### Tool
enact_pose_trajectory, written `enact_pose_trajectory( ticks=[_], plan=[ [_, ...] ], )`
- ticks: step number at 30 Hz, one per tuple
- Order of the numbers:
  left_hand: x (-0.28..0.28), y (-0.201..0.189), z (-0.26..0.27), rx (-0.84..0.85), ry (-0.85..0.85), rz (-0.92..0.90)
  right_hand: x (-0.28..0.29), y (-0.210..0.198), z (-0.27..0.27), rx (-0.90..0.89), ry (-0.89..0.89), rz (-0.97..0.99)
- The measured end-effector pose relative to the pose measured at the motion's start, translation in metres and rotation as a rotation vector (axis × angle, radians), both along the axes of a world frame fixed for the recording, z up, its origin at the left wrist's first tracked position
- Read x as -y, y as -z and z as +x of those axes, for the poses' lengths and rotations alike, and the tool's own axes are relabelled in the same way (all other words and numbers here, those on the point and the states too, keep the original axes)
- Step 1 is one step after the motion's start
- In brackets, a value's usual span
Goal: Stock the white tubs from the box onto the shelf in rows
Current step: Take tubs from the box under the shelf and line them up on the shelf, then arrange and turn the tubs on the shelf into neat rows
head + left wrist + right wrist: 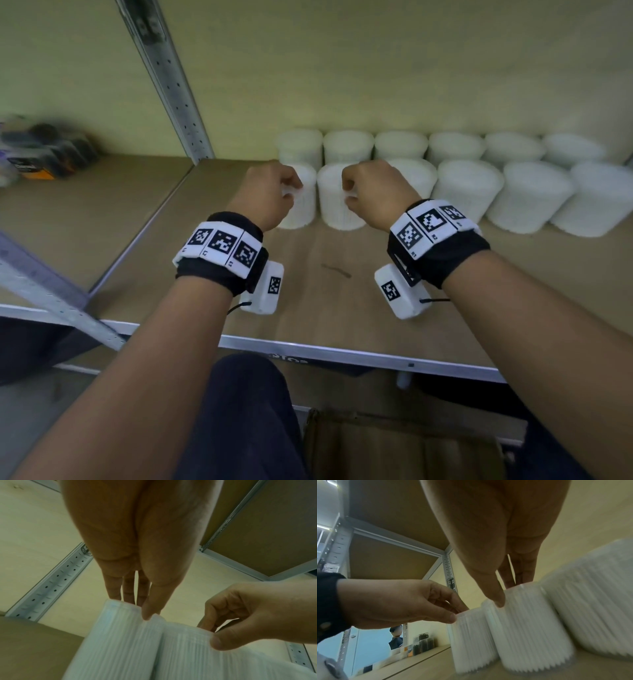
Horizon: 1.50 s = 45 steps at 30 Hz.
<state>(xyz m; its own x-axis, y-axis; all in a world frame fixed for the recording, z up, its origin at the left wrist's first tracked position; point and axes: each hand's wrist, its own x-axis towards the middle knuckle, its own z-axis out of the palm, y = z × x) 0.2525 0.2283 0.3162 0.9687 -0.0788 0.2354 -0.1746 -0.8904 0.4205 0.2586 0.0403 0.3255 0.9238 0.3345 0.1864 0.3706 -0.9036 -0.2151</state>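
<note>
The front part of the shelf [342, 308] lay bare and open to a reaching hand. Behind it, two rows of white tubs [466, 185] stood close together against the back wall, leaving no gap between them. To the left, an upright metal post [171, 85] barred the way, with dark packets [48, 154] beyond it on the neighbouring shelf. The shelf board overhead [393, 520] limited room above.

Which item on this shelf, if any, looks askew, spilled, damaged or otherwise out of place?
Nothing much stands out. The white tubs stand upright in two rows on the shelf. The left hand and right hand each pinch a front-row tub's rim. One small dark scrap lies on the bare board in front.
</note>
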Motion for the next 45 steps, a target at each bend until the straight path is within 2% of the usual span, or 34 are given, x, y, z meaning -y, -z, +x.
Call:
enact_pose_trajectory(
  ticks=[8, 15, 23, 28, 38, 45],
  plan=[
    [0.004, 0.004, 0.026, 0.039, 0.017, -0.015, 0.000, 0.007, 0.019, 0.036, 0.001, 0.019],
    [0.004, 0.005, 0.023, 0.050, 0.018, -0.005, 0.003, 0.009, 0.019, 0.037, -0.013, 0.053],
    [0.005, -0.009, 0.020, -0.097, 0.044, 0.045, 0.013, 0.001, 0.015, -0.069, -0.006, 0.183],
    [0.014, -0.014, 0.015, -0.139, 0.016, 0.051, 0.032, -0.010, 0.006, -0.023, 0.032, 0.204],
    [0.098, -0.043, 0.005, 0.004, 0.159, -0.076, 0.114, -0.037, -0.003, -0.013, 0.189, 0.230],
    [0.180, -0.043, 0.006, -0.016, 0.295, -0.127, 0.195, -0.045, -0.005, -0.046, 0.378, 0.197]
  ],
)
